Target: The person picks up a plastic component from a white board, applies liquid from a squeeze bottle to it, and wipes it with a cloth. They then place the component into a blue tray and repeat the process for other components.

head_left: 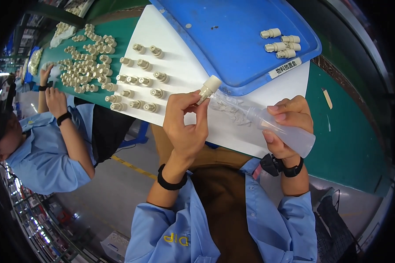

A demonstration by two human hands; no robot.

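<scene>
Between thumb and fingertips, my left hand (184,125) pinches a cream cylindrical plastic fitting (212,84), tilted with its wide smooth end up. My right hand (294,115) is wrapped round a translucent squeeze bottle (302,139), which lies nearly sideways. The bottle's thin clear nozzle points left toward the fitting's lower part; whether it touches cannot be made out. Below both hands spreads a white sheet (138,35) on the green table. Several similar fittings (156,51) stand or lie on its left part. A crumpled white tissue (232,115) sits under the nozzle.
Beyond the sheet lies a blue plastic tray (232,57) with several fittings (281,46) at its right end. Many more fittings (85,65) crowd the table at left, near a co-worker in a blue shirt (52,151). A small tan pointed piece (327,98) rests at right.
</scene>
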